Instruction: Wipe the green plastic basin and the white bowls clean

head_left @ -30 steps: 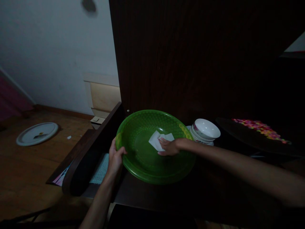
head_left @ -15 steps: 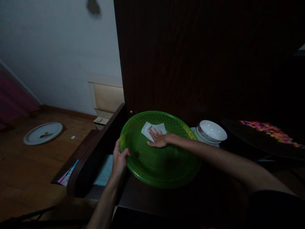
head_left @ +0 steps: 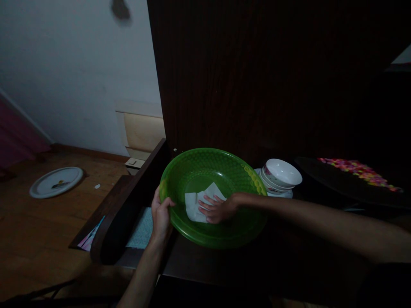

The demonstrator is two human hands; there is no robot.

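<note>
A round green plastic basin (head_left: 205, 164) with yellow patterned patches on its rim is tilted toward me over the dark wooden surface. My left hand (head_left: 161, 216) grips its left rim, thumb on the inside and fingers behind. Inside the basin lies a white sheet, like a paper tissue (head_left: 192, 207). My right hand (head_left: 221, 208) presses flat on it with fingers spread; the fingers cover the sheet's right part. Where the basin's underside rests is hidden.
Stacked white bowls (head_left: 282, 173) stand on a plate to the right of the basin. Farther right is a dark round object with a pink and yellow patterned band (head_left: 359, 171). A dark wooden armrest (head_left: 128, 205) runs at left. On the floor lies a white round lid-like object (head_left: 58, 182).
My right hand and the tissue have slid down toward the near side of the basin. The basin is tilted slightly differently. My left hand keeps its hold on the rim.
</note>
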